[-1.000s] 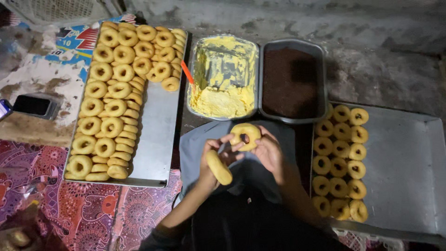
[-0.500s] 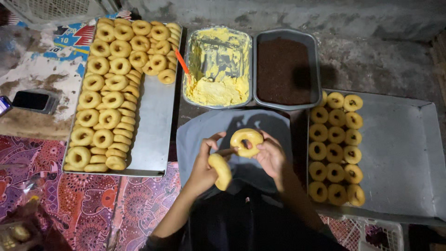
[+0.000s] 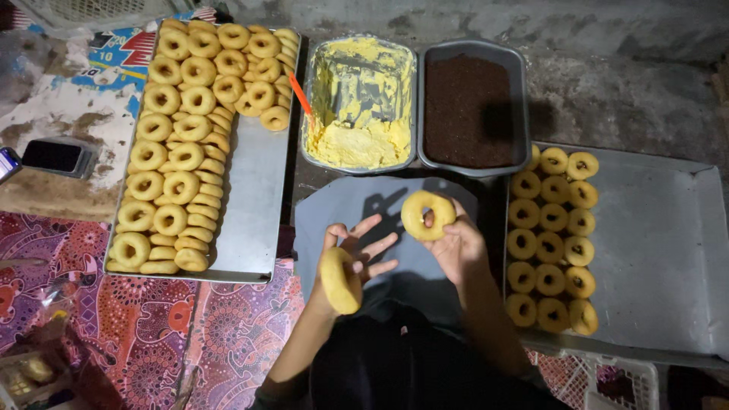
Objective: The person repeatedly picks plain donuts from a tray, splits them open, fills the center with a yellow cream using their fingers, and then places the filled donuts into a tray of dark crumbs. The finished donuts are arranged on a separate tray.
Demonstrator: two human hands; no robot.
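Your hands had drawn apart — left hand [image 3: 357, 254] gripped one ring-shaped pastry half [image 3: 339, 279], fingers spread; right hand [image 3: 456, 247] pinched the other half [image 3: 427, 215], ready for filling.

Right tray [image 3: 668, 250] cut off at frame edge; phone [image 3: 6, 161] clipped at left edge; right hand [image 3: 456, 247] palm hidden behind its doughnut [image 3: 427, 215].
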